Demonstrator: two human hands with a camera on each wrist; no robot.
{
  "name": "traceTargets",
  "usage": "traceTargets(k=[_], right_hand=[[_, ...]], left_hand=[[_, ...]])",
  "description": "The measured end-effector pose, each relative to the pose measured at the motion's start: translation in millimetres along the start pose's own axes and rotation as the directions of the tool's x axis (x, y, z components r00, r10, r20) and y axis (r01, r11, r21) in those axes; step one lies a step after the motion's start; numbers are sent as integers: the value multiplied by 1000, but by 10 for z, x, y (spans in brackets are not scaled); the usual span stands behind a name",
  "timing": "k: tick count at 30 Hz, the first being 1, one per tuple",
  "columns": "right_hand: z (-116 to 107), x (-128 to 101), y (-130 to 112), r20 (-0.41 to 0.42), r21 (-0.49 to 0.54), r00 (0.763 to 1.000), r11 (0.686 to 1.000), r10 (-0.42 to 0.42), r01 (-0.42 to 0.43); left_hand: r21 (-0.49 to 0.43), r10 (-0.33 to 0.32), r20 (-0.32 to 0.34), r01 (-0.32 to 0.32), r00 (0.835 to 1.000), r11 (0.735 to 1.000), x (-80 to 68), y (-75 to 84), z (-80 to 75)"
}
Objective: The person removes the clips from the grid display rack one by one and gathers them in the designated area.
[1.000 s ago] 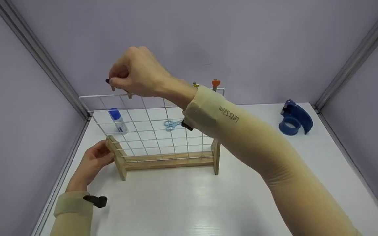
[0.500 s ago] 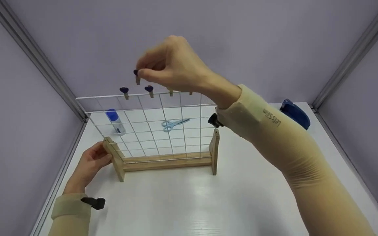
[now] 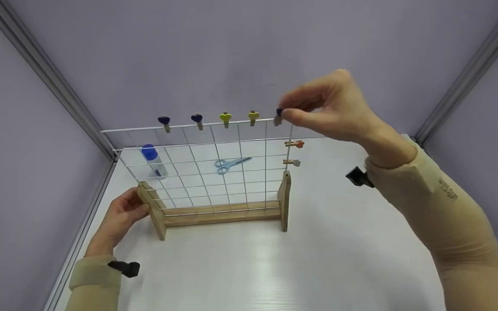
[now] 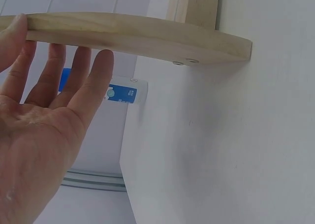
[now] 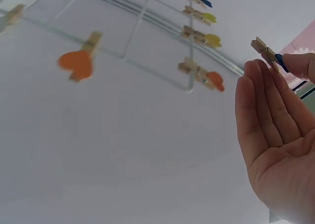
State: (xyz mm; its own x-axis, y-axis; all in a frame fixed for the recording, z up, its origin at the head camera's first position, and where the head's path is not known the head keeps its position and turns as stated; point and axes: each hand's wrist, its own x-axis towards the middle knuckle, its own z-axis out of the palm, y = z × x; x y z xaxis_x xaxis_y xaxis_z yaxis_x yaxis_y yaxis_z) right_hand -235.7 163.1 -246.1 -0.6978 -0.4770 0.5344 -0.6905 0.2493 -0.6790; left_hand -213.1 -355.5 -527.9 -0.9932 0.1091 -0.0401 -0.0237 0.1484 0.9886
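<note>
From here I see the right hand [image 3: 335, 108] pinching a blue-heart peg [image 5: 266, 53] between thumb and finger, its other fingers fairly straight. That peg is near the upper right corner of the white wire grid [image 3: 215, 143], clear of the wire in the right wrist view. The left hand [image 3: 119, 214] grips the left end of the wooden stand [image 3: 223, 214], thumb on one side and fingers on the other.

Along the grid's top wire sit two dark-heart pegs [image 3: 164, 121], two yellow-heart pegs [image 3: 225, 118] and an orange-heart peg [image 5: 202, 75] (the head view hides that last one). Two more pegs [image 3: 294, 162] clip the right edge. Behind the grid, a blue-capped bottle [image 3: 156, 164] stands and pale blue scissors [image 3: 232, 164] lie on the bench [image 3: 231, 268].
</note>
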Motion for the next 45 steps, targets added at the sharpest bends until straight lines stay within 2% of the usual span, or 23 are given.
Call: traceTargets(k=[6,11,14,19,23,26,28,34,37,42,45], right_hand=[[-194,-460,460,-33,-1,988,989,150,-150],[-186,-815,920,-44,-10,951,951,307,-308],[-133,-979,1199,-44,-24,913,913,406,-407],[-20,-1251,1647,15,-65,831,830,556,-554],[60,-1483,1960,77,-107,772,775,631,-623],[113,-1627,2150,106,-135,737,744,668,-655],[152,-1705,2254,129,-154,710,722,692,-675],[313,-1881,2503,226,-207,610,649,759,-732],[398,-1919,2587,235,-203,577,620,782,-758],[515,-1919,2676,199,-213,527,561,826,-800],[554,-1884,2701,164,-231,507,533,846,-814]], left_hand=[[8,-5,-4,5,1000,1000,-32,-17,-6],[14,-11,-11,11,1000,1000,-42,-9,-40],[13,-11,-20,11,1000,1000,-40,-1,-54],[10,-19,-26,19,999,1000,-34,0,-56],[32,-30,-14,30,999,999,-36,-3,-53],[50,-27,-2,28,1000,998,-34,2,-54],[49,-27,-2,27,1000,998,-28,6,-55],[67,-32,4,31,999,997,-4,12,-62],[69,-31,6,30,1000,997,7,6,-59],[71,-26,13,25,1000,997,15,-1,-57],[75,-22,10,21,1000,997,19,8,-53]])
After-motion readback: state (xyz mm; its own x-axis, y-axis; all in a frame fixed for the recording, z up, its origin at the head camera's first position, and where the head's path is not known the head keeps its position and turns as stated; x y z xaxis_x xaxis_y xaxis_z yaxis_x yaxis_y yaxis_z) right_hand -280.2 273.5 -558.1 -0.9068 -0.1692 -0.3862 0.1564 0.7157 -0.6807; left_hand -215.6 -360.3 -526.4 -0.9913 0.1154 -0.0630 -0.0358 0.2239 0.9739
